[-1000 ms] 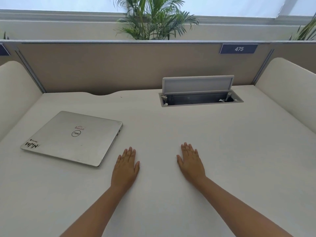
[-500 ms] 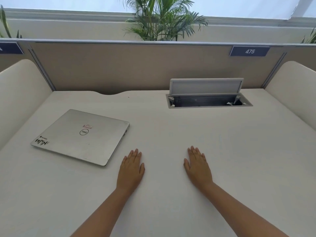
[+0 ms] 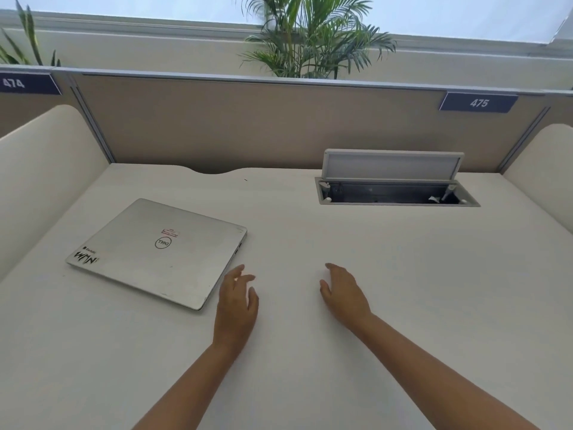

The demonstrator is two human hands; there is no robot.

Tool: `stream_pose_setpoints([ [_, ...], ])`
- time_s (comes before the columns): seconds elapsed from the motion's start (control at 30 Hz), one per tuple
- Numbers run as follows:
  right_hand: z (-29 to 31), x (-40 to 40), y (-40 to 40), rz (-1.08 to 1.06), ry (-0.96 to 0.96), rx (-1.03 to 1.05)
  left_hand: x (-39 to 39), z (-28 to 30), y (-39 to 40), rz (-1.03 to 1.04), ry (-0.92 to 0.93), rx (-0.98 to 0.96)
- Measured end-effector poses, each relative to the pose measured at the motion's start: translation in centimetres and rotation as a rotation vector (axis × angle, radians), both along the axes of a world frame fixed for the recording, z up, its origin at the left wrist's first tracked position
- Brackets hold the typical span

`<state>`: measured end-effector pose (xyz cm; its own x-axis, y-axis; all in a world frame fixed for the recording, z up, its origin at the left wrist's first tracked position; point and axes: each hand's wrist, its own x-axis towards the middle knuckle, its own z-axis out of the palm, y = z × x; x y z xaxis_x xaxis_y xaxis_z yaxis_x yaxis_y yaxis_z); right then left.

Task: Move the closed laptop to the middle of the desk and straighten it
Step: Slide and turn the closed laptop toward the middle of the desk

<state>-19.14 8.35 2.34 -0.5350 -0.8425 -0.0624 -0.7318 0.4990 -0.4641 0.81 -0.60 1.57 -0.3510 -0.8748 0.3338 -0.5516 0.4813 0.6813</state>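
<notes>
The flat, shut silver laptop point(image 3: 161, 251) lies crooked at the left of the pale desk point(image 3: 387, 290), both the left hand point(image 3: 237, 301) and the right hand point(image 3: 342, 293) are empty with loose fingers, so the reach is just starting and next they need to take hold of its sides.

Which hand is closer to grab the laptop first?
The left hand. It sits right beside the near corner of the closed laptop, fingers already lifted toward its edge. The right hand is farther off, over bare desk, with the left hand between it and the laptop.

A pale tabletop point(image 3: 372, 305) carried a closed silver laptop point(image 3: 161, 252), lying skewed at its left; a cable hatch point(image 3: 393, 193) stood open at the rear.
</notes>
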Motion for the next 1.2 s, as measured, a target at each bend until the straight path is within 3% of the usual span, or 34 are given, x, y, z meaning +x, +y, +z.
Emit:
stream_pose_setpoints([
  [0.13, 1.9, 1.0, -5.3, 0.139, -0.141, 0.042, 1.2, 2.3, -3.4, 0.318, 0.213, -0.001],
  [0.3, 3.2, 2.7, -12.7, 0.267, -0.14, 0.087, 4.7, 3.0, -8.6, 0.757, 0.301, 0.248],
  [0.4, 3.4, 4.1, -17.0, 0.333, -0.125, 0.084, 6.4, 3.1, -10.8, 0.92, 0.412, 0.46],
  [0.67, 2.3, 7.4, -26.0, 0.427, -0.075, 0.136, 9.1, 2.5, -13.4, 1.033, 0.7, 0.679],
  [0.93, 0.5, 10.4, -29.0, 0.397, 0.081, 0.041, 11.2, 1.4, -14.1, 0.899, 0.713, 0.676],
  [1.03, 0.5, 10.8, -29.8, 0.249, -0.041, 0.111, 11.8, 0.9, -14.4, 0.923, 0.885, 0.753],
  [1.2, 0.8, 9.6, -30.6, 0.189, -0.182, 0.257, 12.4, 1.2, -14.4, 0.898, 0.956, 0.785],
])
